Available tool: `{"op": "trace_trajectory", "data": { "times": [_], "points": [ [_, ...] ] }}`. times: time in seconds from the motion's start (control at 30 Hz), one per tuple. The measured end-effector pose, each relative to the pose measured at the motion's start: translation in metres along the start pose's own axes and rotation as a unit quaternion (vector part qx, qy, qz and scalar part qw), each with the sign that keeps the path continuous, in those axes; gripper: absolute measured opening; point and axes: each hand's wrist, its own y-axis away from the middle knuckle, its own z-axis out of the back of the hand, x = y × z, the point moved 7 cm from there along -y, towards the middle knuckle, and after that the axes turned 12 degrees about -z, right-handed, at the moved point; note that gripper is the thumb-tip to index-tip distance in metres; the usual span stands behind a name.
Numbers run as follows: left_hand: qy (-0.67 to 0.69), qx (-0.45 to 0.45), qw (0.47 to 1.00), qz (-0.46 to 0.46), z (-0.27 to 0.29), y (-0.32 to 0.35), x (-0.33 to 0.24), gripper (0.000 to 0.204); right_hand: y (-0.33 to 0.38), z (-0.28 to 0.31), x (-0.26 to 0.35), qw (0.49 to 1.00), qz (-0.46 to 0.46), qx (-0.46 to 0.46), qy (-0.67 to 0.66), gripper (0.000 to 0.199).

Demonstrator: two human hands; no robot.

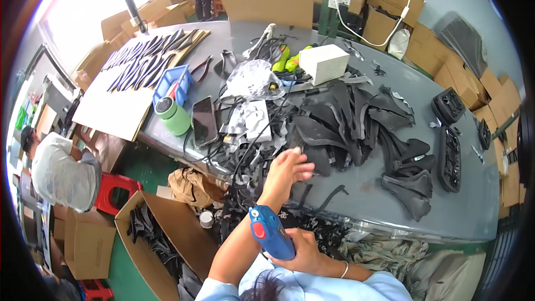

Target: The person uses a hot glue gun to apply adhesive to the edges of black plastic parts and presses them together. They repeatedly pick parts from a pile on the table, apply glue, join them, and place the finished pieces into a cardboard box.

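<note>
My left hand (286, 174) reaches over the near edge of the table, its fingers stretched out and apart with nothing seen in them. It is close to a heap of curved black moulded parts (320, 131) and grey-black scraps. Lower down, near my body, my right hand (306, 253) is wrapped round a blue handheld power tool (273, 234) with a red button. The tool overlaps my left forearm in the view, and its working tip cannot be made out. More black parts (409, 184) lie to the right on the grey table (362, 203).
Left on the table are a phone (205, 121), a green jar (173, 116), a blue bin (174, 81) and pliers (202, 68). A white box (324, 63) stands behind the heap. An open carton (161, 234) sits on the floor; a person (64, 170) sits at left.
</note>
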Motion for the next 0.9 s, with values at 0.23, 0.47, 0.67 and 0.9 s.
{"op": "trace_trajectory", "data": {
  "times": [0.23,0.47,0.67,0.9],
  "points": [
    [-0.114,-0.07,0.988,0.072,-0.019,-0.08,0.024,0.039,0.0,0.018,-0.006,0.999,0.013,-0.028,0.013,0.054],
    [-0.087,-0.096,0.956,-0.264,-0.023,-0.035,-0.075,0.026,-0.006,0.036,-0.023,0.994,-0.076,-0.069,0.034,0.053],
    [0.106,-0.2,0.948,-0.225,0.06,0.045,-0.105,0.03,-0.018,0.034,-0.031,0.987,-0.145,-0.06,0.039,0.051],
    [0.143,-0.204,0.934,-0.257,0.094,0.122,-0.087,0.054,-0.027,-0.016,-0.003,0.983,-0.064,0.068,0.156,0.053]
  ]
}}
